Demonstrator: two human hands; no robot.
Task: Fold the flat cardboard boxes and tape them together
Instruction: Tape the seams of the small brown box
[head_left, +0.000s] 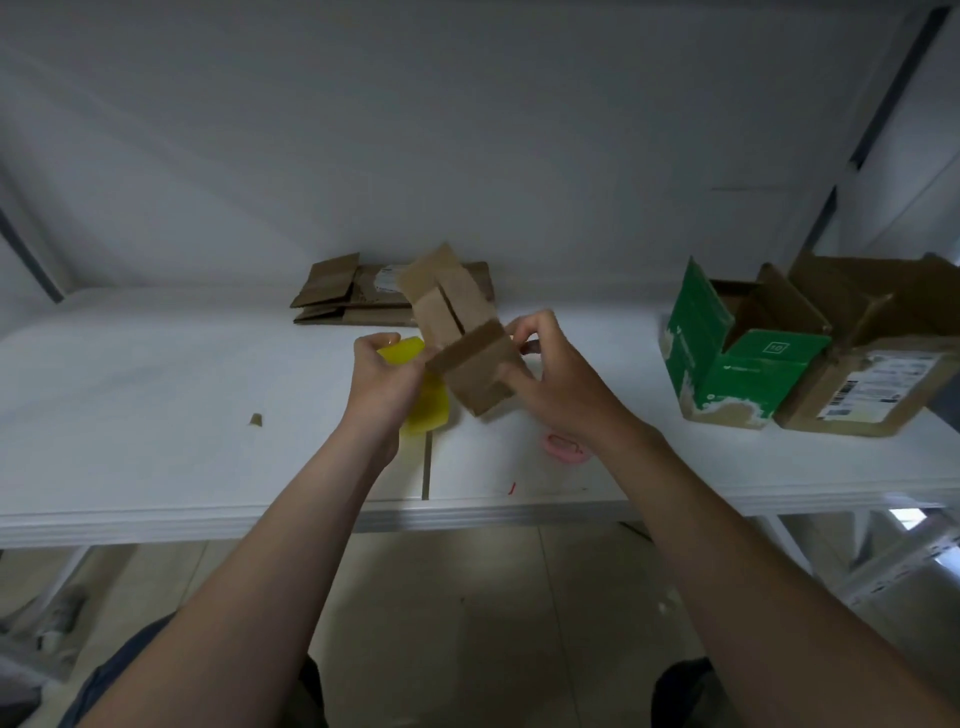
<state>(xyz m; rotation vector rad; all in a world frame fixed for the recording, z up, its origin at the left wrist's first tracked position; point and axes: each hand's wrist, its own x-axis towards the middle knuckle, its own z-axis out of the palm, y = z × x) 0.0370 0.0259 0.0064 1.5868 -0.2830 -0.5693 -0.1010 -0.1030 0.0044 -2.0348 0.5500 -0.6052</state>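
A small brown cardboard box (470, 358) is held above the white table (156, 395), partly folded, with its flaps sticking up and away from me. My left hand (382, 379) grips its left side and also holds a yellow tape dispenser (426, 402) that hangs below the box. My right hand (550, 374) pinches the box's right edge with fingers on its front face. Flat brown cardboard pieces (343, 291) lie stacked at the back of the table, behind the held box.
A green open box (737, 364) and a brown open box with a label (872, 374) stand at the right. A pink object (566, 447) lies near the front edge. A small brown scrap (255, 420) lies at the left. The table's front edge is close to me.
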